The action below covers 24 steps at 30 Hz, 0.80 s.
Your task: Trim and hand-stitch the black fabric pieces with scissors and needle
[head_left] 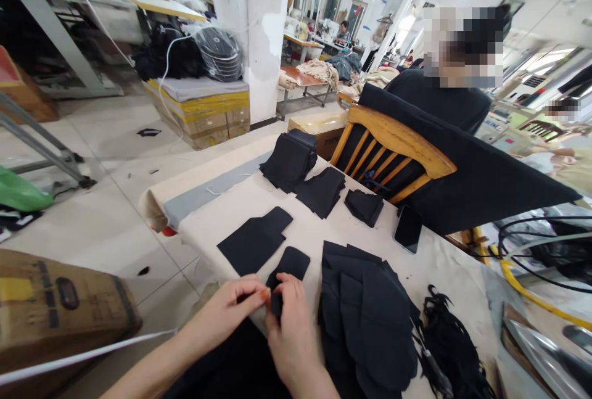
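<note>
Cloth piece (296,261) points fwd-R lengthwise; L hand (238,300), R hand (291,322) fingers clamp near end.

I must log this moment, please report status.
Both hands on small black fabric piece. Flat cut piece just beyond. Large fabric pile at right.

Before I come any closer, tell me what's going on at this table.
The left hand and right hand hold the near end of a small black fabric piece at the cloth-covered table. A flat cut piece lies beyond, to the left. Three black stacks sit farther back, a smartphone nearby; a loose black fabric pile spreads to the right.
</note>
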Motion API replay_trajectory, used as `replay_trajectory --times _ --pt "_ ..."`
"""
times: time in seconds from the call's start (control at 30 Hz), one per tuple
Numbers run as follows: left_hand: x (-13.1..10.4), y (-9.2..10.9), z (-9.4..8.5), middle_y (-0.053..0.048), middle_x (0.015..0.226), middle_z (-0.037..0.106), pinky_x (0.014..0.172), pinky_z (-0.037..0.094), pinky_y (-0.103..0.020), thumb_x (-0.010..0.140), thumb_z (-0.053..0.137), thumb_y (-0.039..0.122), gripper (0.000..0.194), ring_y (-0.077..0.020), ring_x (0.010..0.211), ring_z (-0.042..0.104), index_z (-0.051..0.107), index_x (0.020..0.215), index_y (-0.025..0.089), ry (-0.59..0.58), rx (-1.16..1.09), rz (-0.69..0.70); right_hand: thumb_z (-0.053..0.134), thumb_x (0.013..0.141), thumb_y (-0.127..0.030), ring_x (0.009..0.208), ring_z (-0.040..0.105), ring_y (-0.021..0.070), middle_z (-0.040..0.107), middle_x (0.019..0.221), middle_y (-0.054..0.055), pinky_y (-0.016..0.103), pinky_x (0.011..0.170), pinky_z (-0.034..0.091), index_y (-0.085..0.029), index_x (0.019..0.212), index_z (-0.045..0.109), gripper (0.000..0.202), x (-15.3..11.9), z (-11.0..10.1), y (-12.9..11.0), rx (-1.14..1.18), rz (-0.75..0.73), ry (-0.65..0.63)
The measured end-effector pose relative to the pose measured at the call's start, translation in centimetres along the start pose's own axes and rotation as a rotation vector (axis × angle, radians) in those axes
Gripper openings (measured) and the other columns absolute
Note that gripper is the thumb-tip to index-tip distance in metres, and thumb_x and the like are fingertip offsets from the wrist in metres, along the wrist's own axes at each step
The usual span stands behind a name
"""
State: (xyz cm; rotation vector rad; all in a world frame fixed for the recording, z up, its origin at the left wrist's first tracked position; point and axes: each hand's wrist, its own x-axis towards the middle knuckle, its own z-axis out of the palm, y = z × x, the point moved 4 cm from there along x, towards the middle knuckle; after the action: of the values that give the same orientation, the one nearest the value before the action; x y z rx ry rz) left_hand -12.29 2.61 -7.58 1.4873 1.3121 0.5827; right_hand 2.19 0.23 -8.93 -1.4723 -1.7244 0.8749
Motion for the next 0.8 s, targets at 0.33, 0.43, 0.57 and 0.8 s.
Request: replay_trajectory --times 0.33,0.43,0.57,0.8 --pt "2.5 0.4 1.8 -0.007 0.104 0.059 0.081 0.047 -0.033 0.083 0.048 0.012 0.024 -0.0215 0.094 0.058 0.06 0.102 0.021 0.17 0.346 0.249 0.046 0.092 -0.031 0.101 0.064 0.0205 0.07 0.105 0.007 0.031 0.092 0.047 -0.018 0.101 0.067 0.026 1.3 -1.5 1.4 0.379 0.223 0.124" --pt "3.0 0.3 2.0 -0.006 0.1 0.06 0.082 0.047 -0.032 0.086 0.041 0.01 0.025 -0.0204 0.092 0.059 0.06 0.099 0.021 0.184 0.41 0.276 0.049 0.09 -0.032 0.1 0.064 0.0208 0.07 0.104 0.007 0.031 0.091 0.047 -0.019 0.096 0.069 0.024 1.4 -1.7 1.3 0.45 0.236 0.141" --pt "2.7 0.2 1.6 -0.005 0.102 0.062 0.082 0.048 -0.03 0.088 0.041 0.011 0.029 -0.0187 0.093 0.061 0.06 0.108 0.023 0.199 0.487 0.286 0.051 0.089 -0.032 0.1 0.063 0.0209 0.069 0.103 0.007 0.031 0.091 0.047 -0.019 0.093 0.069 0.022 1.4 -1.8 0.9 0.493 0.19 0.132" --pt "3.0 0.4 1.7 -0.006 0.099 0.066 0.08 0.045 -0.035 0.082 0.048 0.007 0.029 -0.0228 0.091 0.061 0.062 0.104 0.019 0.26 0.638 0.283 0.05 0.091 -0.028 0.101 0.061 0.02 0.067 0.105 0.007 0.033 0.091 0.047 -0.02 0.094 0.067 0.019 1.1 -1.2 0.7 0.427 0.091 0.088"
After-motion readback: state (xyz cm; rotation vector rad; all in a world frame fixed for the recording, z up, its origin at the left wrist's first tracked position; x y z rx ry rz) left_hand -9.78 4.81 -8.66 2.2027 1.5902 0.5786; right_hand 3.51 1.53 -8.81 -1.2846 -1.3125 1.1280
